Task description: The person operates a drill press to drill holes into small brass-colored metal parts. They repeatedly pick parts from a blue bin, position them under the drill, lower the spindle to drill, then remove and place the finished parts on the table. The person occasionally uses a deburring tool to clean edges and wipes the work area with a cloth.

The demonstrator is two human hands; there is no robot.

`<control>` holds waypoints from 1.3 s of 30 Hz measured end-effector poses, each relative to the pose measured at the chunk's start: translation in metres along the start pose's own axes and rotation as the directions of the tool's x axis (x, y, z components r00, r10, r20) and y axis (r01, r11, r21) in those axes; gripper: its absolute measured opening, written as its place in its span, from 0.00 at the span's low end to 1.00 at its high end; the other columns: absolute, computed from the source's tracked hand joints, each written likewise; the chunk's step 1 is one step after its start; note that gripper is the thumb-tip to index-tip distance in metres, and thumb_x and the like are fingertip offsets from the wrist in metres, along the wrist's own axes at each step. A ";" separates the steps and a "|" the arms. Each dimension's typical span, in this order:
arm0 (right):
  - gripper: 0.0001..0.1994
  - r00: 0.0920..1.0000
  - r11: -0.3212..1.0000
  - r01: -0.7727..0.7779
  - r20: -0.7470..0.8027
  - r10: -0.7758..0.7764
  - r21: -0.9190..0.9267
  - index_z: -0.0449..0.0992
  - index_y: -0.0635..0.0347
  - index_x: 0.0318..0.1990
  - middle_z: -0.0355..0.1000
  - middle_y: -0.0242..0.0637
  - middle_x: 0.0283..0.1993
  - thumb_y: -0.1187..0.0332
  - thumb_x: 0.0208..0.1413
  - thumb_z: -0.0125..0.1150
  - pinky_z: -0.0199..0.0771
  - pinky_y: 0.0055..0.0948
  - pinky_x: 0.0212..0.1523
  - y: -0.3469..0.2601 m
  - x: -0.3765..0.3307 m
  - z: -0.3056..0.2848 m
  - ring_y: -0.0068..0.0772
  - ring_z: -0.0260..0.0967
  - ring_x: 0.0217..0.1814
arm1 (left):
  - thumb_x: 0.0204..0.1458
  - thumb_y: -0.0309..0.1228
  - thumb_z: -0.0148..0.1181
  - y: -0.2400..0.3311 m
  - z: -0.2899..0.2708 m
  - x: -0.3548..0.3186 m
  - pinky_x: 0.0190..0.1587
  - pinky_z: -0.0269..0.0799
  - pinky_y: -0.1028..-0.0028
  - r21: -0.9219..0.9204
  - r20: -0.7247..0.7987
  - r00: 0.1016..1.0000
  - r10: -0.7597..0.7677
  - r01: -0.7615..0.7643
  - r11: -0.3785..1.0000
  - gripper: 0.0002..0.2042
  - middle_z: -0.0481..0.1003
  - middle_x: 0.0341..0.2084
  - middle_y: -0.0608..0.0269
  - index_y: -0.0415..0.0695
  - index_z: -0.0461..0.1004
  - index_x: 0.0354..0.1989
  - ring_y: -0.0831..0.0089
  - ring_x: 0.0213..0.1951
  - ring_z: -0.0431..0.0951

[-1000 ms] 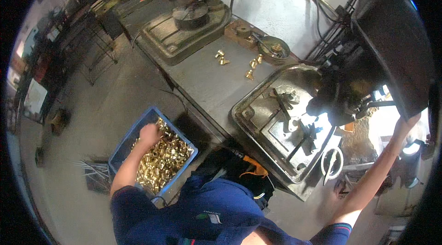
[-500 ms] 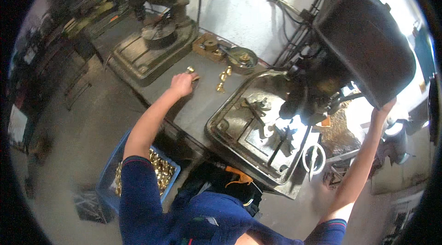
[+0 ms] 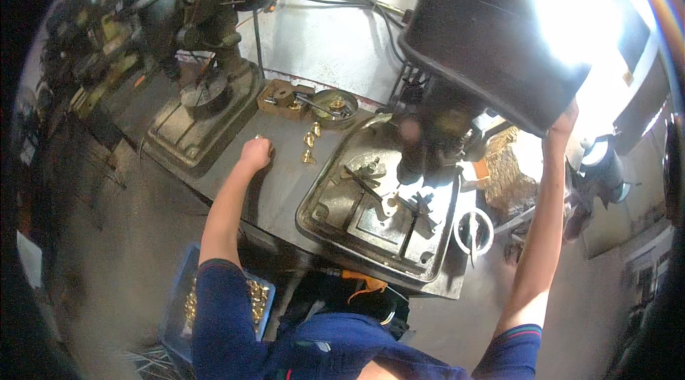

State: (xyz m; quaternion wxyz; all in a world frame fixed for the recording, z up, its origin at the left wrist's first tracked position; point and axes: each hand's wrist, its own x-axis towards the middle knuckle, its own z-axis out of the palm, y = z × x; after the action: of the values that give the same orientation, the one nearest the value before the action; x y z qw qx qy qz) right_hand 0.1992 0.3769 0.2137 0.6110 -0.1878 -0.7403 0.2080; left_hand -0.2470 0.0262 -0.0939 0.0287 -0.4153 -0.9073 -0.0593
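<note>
On the grey steel tabletop [image 3: 285, 187], our fisted left hand [image 3: 255, 154] rested left of upright small brass fittings [image 3: 309, 149]; our right hand [image 3: 564, 123] gripped the black machine housing [image 3: 492, 30].

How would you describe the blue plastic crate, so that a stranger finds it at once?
Start at the dark metal workbench and look below its front edge, under the person's left arm. The blue plastic crate sits on the floor there, the only container filled with small shiny brass parts.
</note>
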 end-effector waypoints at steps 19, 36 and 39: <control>0.51 0.465 0.969 0.033 0.862 0.202 -0.245 0.42 0.55 0.68 0.71 0.46 0.34 0.71 0.31 0.64 0.67 0.41 0.37 -0.096 -0.300 0.042 0.48 0.68 0.36 | 0.59 0.36 0.49 0.234 -0.061 -0.181 0.26 0.71 0.78 -0.698 0.157 0.886 0.436 0.412 -0.586 0.16 0.76 0.30 0.57 0.33 0.70 0.44 0.68 0.32 0.77; 0.29 0.615 0.976 0.101 0.783 0.093 -0.195 0.71 0.57 0.47 0.70 0.40 0.45 0.66 0.28 0.66 0.70 0.37 0.41 -0.071 -0.296 -0.037 0.43 0.69 0.40 | 0.47 0.33 0.59 0.273 -0.044 -0.093 0.30 0.70 0.64 -0.319 -0.327 0.766 0.553 -0.641 0.698 0.11 0.74 0.26 0.53 0.39 0.76 0.33 0.56 0.27 0.75; 0.29 0.630 0.977 0.058 0.767 0.122 -0.204 0.72 0.58 0.46 0.71 0.40 0.43 0.67 0.28 0.65 0.71 0.36 0.41 -0.062 -0.297 -0.044 0.42 0.69 0.41 | 0.46 0.36 0.60 0.279 -0.049 -0.092 0.31 0.69 0.61 -0.353 -0.253 0.828 0.501 -0.561 0.749 0.12 0.74 0.25 0.52 0.40 0.76 0.32 0.54 0.27 0.75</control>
State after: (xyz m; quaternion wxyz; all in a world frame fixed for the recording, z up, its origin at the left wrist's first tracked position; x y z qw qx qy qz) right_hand 0.2952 0.1701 0.0093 0.2064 -0.1565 -0.9449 0.2004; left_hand 0.0247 0.1311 -0.0315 0.0208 -0.6474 -0.7131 -0.2681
